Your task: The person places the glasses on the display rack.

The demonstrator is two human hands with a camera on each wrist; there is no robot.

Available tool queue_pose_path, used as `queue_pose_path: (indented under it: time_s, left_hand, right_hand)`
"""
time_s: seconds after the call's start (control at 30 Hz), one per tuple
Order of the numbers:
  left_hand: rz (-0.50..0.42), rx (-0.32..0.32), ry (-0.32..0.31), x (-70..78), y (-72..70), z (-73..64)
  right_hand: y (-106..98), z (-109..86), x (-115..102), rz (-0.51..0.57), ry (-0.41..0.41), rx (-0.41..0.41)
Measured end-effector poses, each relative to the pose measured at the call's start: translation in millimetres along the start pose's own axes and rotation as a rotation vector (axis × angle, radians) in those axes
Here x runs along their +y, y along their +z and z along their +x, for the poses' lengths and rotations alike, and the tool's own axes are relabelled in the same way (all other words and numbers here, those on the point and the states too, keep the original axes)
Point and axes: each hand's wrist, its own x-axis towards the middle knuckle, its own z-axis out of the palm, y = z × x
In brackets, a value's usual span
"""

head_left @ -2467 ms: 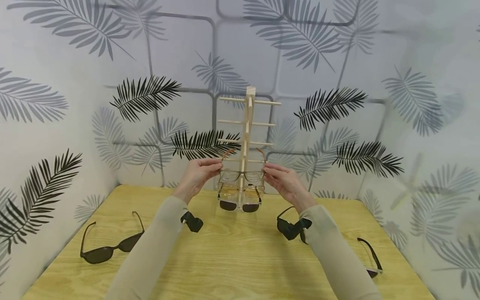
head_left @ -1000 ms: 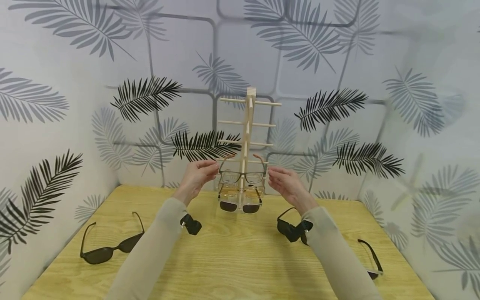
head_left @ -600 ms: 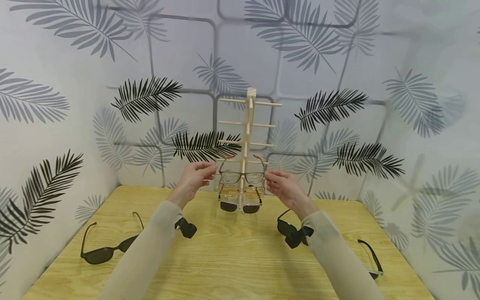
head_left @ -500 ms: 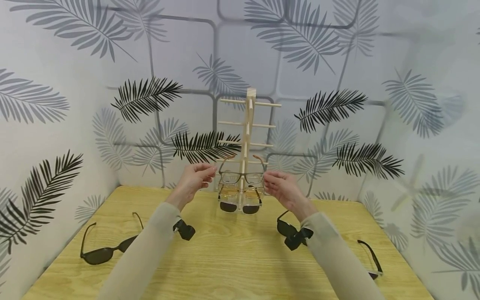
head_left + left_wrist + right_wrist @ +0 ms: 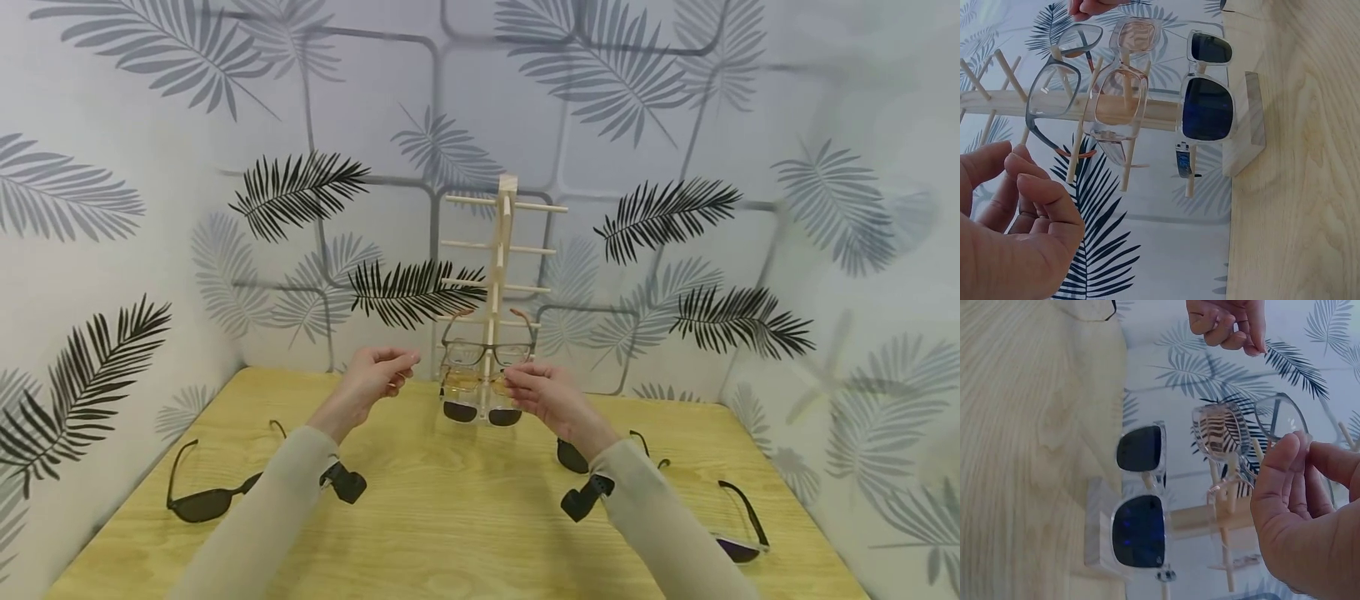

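A wooden display rack (image 5: pixel 507 204) with pegs stands at the back. On its lower pegs hang grey-framed eyeglasses (image 5: pixel 1033 115) with orange temple tips. Below them are clear-framed glasses with tinted lenses (image 5: pixel 1116 100), then clear-framed sunglasses (image 5: pixel 1208 109) with dark lenses lowest. My left hand (image 5: pixel 367 385) hovers left of the rack, fingers loosely bent and holding nothing. In front of the rack's lower right side is my right hand (image 5: pixel 551 400). Its thumb and fingertips lie close together with nothing seen between them, and it covers part of the glasses behind.
Black sunglasses (image 5: pixel 202 505) lie at the left of the wooden table (image 5: pixel 435 517), partly behind the left sleeve. Another dark pair (image 5: pixel 572 456) sits behind the right wrist. Farther right lies a third pair (image 5: pixel 738 550), partly hidden by the right sleeve. Patterned walls enclose the table.
Both hands have let go of the grey-framed eyeglasses, which now hang on the rack. The left hand has drawn away left and down; the right has moved down and inward across the rack's front.
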Motion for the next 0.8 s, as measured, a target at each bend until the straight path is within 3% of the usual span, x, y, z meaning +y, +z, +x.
queue_pose_path:
  time_s: [0.33,0.8]
  left_hand:
    - [0.048,-0.061,0.000,-13.4,-22.6,-14.1]
    - [0.103,-0.092,-0.037,-39.6,-62.1,-38.2]
  right_hand:
    - [20.5,6.9,25.7,0.016,0.031,-0.065]
    - [57.3,22.2,64.1,-0.045,0.104,-0.174]
